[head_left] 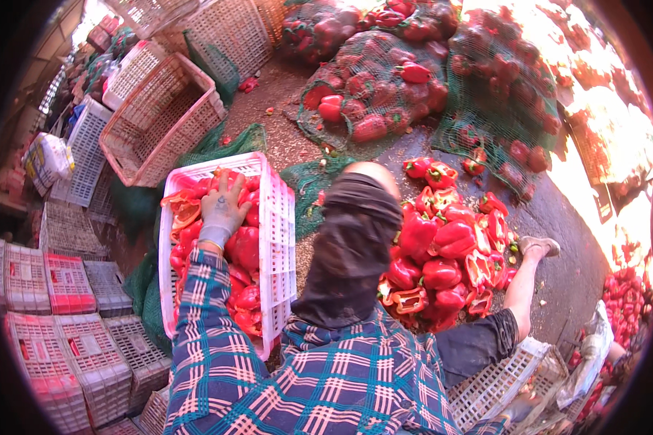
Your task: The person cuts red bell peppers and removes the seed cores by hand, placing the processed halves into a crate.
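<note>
Reaching with the left hand (223,211) into a white crate (277,239), full of red peppers (247,249). Lying palm down across the top layer there, with fingers (223,181) spread well apart, closed around no pepper that shows. Impossible to tell how open the right hand is, being out of view. Clad in a plaid shirt (348,384). On the floor (580,297), between the bent left leg (352,246) and the right leg (524,283), a heap of whole and cut-open peppers (446,243). Beyond, bulging green net bags (374,85). Past the white crate, a tilted pinkish crate (192,130); along the left, crate stacks (40,348).
</note>
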Demonstrator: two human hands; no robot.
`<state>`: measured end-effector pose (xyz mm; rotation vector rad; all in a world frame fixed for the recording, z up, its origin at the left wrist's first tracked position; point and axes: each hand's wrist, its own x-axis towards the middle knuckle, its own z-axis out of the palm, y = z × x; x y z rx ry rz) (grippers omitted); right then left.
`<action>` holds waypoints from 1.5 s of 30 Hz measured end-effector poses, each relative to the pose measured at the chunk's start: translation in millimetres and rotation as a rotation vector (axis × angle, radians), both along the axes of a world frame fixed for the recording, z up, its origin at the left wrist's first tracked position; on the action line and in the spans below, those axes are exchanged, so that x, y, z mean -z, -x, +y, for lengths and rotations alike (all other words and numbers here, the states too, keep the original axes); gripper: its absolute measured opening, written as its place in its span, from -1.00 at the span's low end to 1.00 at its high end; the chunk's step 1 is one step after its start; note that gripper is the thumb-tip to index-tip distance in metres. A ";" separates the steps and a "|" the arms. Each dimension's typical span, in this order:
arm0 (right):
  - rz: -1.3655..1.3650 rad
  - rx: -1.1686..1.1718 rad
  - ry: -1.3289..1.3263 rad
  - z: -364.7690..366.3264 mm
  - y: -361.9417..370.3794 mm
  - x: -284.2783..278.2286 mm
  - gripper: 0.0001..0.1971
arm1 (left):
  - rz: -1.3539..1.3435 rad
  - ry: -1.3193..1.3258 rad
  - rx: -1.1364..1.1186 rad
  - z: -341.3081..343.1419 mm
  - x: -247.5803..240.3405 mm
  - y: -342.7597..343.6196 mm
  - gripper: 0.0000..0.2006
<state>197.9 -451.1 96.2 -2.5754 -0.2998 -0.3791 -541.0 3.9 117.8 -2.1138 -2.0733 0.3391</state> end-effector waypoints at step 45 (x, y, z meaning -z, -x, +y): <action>0.237 -1.335 -0.953 298.3 262.7 -129.1 -0.01 | -2.201 0.647 0.568 -93.2 -122.4 -337.0 -0.08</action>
